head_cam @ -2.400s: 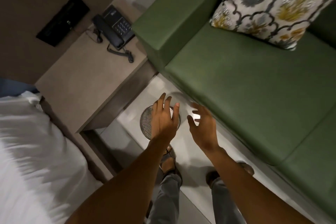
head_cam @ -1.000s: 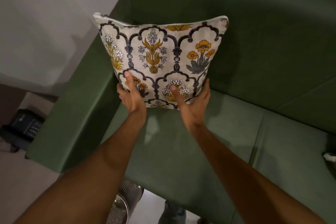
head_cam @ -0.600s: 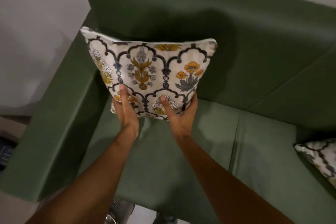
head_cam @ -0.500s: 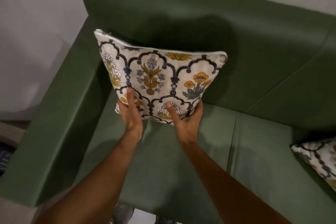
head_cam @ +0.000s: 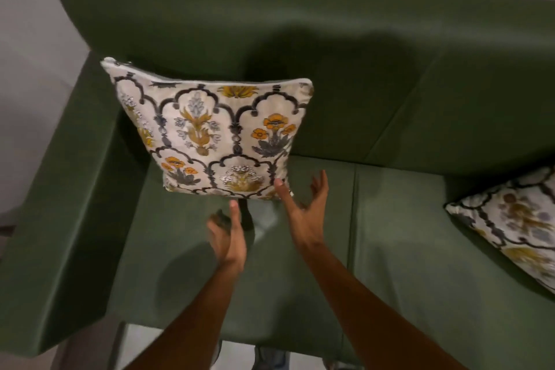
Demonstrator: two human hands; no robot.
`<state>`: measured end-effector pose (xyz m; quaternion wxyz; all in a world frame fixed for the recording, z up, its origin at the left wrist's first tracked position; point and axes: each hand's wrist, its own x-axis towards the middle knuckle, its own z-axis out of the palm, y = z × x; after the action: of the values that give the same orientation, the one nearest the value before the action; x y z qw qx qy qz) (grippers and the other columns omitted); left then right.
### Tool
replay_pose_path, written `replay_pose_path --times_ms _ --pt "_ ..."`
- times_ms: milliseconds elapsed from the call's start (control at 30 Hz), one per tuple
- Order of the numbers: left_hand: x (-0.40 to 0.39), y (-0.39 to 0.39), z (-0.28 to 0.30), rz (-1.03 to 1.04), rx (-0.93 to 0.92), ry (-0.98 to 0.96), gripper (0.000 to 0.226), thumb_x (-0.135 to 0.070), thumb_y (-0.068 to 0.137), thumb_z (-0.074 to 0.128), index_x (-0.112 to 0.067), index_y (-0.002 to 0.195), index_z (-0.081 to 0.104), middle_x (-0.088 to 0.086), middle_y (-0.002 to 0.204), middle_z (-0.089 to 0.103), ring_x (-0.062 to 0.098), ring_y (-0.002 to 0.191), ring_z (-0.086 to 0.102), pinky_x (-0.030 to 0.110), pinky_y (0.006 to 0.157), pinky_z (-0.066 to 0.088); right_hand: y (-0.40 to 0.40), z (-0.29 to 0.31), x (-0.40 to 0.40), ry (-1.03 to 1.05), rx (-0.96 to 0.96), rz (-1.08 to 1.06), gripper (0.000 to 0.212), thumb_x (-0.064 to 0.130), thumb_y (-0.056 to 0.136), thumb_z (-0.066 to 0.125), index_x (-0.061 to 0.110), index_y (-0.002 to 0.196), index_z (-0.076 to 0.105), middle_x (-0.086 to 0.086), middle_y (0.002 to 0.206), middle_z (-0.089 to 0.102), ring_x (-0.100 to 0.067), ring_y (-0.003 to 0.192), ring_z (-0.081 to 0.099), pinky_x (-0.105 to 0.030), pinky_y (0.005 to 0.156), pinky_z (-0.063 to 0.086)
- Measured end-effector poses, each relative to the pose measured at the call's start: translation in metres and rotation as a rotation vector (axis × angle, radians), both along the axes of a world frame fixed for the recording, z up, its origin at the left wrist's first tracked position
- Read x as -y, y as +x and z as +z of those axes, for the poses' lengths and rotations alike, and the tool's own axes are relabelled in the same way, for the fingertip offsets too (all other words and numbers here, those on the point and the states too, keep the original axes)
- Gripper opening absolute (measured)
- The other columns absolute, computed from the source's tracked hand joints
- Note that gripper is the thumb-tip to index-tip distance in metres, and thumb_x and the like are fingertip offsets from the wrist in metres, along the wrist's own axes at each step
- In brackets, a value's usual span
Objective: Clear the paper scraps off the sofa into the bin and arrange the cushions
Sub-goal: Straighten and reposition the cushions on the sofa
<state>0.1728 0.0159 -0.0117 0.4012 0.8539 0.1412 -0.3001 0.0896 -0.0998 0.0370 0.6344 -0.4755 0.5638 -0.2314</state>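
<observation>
**Letting go of the corner cushion without knocking it over**

The floral cushion (head_cam: 216, 135) stands upright at the left end of the sofa (head_cam: 390, 249), in the corner where the armrest meets the backrest, its bottom edge on the seat and its top leaning back against the upholstery. Both hands are spread with fingers apart and hold nothing. The left hand (head_cam: 226, 237) hovers just in front of the cushion's lower edge; it is blurred, so whether a fingertip brushes the fabric is hard to say. The right hand (head_cam: 306, 210) is by the cushion's lower right corner, thumb near or touching it.

To finish this step well, draw both hands straight back toward the front edge of the seat rather than sideways, so no finger drags the bottom edge forward. If the cushion slumps, a light press at mid-height should seat it in the corner.

A second cushion (head_cam: 510, 228) lies tilted at the right end of the seat, partly out of view, and probably needs the same propping. No paper scraps show on the visible seat, so the clearing appears done.
</observation>
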Motion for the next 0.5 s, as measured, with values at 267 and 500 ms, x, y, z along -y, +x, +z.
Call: replay_pose_path --times_ms 267,500 --pt "0.103 -0.105 0.026 -0.348 0.010 -0.163 0.071 -0.070 0.095 0.053 -0.018 0.143 0.052 0.012 0.151 0.055 0.032 0.142 0.049 0.047 0.122 0.036 -0.103 0.006 0.048 0.013 -0.017 -0.226 0.111 0.043 0.084 0.089 0.023 0.169 0.021 -0.002 0.174 0.032 -0.014 0.160 0.032 -0.047 0.131 0.034" --pt "0.184 -0.189 0.046 -0.619 0.026 -0.203 0.091 -0.081 0.089 0.047 -0.025 0.159 0.032 0.004 0.166 0.035 0.022 0.154 0.031 0.043 0.129 0.023 -0.216 0.007 0.088 0.005 -0.102 -0.400 0.107 0.061 0.087 0.079 0.035 0.169 0.016 0.005 0.174 0.029 -0.015 0.157 0.033 -0.048 0.129 0.036"
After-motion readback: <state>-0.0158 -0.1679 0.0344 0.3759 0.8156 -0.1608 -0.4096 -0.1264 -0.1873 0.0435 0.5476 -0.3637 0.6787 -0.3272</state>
